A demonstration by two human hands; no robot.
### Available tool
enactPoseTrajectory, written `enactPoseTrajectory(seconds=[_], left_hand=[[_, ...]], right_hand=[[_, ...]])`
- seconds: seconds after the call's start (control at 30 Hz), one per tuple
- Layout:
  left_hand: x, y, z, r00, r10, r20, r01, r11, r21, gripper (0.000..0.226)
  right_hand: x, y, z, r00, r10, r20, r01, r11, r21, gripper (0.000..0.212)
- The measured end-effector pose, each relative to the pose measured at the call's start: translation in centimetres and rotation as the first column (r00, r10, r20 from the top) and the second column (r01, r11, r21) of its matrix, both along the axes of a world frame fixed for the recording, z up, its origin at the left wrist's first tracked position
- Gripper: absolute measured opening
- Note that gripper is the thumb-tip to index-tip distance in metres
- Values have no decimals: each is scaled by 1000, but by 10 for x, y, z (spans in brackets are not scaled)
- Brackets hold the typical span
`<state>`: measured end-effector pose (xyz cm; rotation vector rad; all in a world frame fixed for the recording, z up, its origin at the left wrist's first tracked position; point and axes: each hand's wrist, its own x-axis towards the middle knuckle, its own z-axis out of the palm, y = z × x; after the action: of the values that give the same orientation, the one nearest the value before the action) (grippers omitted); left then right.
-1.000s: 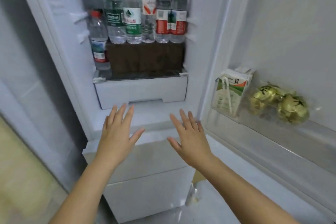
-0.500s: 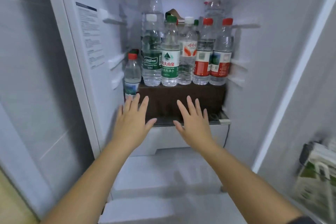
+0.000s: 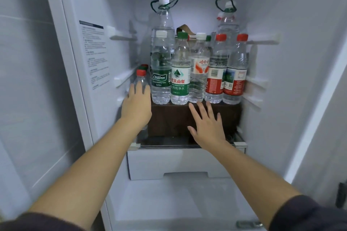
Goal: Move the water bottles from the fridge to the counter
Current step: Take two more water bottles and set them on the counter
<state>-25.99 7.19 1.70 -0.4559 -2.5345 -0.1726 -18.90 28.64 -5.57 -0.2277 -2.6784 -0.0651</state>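
Inside the open fridge, several water bottles stand in a row on a dark brown box [image 3: 169, 118]: a Cestbon bottle [image 3: 160, 73], a green-label bottle [image 3: 179, 75], a white-capped bottle [image 3: 200, 65] and two red-label bottles [image 3: 216, 75] [image 3: 235, 75]. Two tall bottles with green cord handles [image 3: 163, 18] [image 3: 227, 22] stand behind them. A small red-capped bottle [image 3: 141, 77] stands lower, left of the box. My left hand [image 3: 137, 105] reaches it, fingers spread against its body. My right hand [image 3: 206, 127] hovers open in front of the box, just below the row.
The box rests on a glass shelf [image 3: 165, 144] above a white drawer [image 3: 159, 163]. Shelf rails stick out from both fridge walls [image 3: 122, 78] [image 3: 257, 80]. The fridge's left wall carries a printed label [image 3: 95, 52]. A brown strap [image 3: 185, 29] shows behind the row.
Both hands have moved up and deeper into the fridge. My left hand has come up to the small red-capped bottle; my right hand has come closer to the row.
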Motion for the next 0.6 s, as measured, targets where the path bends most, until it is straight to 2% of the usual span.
enactPoseTrajectory(seconds=[0.17,0.33,0.47,0.6], left_hand=[[-30,8,40,999,43,5,-42,995,-89,88],[-51,13,63,995,16,97,0,988,-156,67],[-58,17,70,988,54,147,-24,979,-204,59],[-55,16,76,984,97,148,-69,981,-180,55]], right_hand=[[0,1,0,1000,4,3,-4,1000,4,83],[1,2,2,1000,20,22,-20,1000,20,86],[1,3,3,999,24,32,-25,1000,15,88],[1,2,4,999,26,39,-26,1000,13,88]])
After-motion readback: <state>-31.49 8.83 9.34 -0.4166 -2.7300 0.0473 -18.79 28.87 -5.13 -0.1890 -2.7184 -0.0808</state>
